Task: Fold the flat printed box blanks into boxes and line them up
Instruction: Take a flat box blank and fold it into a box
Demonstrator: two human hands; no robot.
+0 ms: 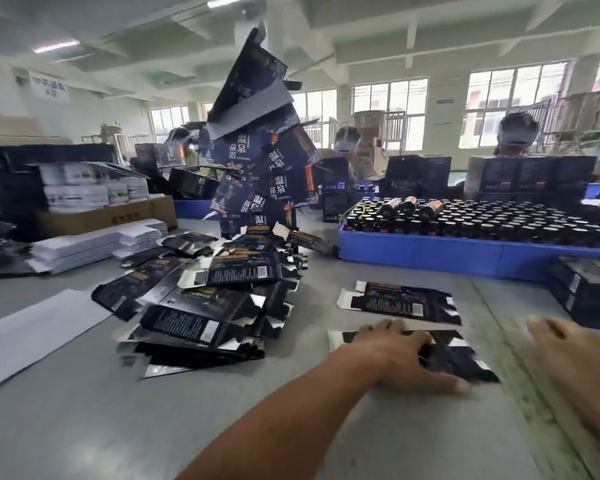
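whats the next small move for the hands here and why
Probably lift the dark flat blank off the table and start opening it. The left hand already rests on it, the right hand hovers beside it holding nothing, and it lies unfolded. The grip is blurred, so this is a guess.

Two hands are counted over the table, the left hand (400,355) and the right hand (582,355), with two flat blanks (400,301) lying singly, one loose heap of blanks (201,306), one blue tray (465,252) of bottles too many to count, and three people seen opposite.
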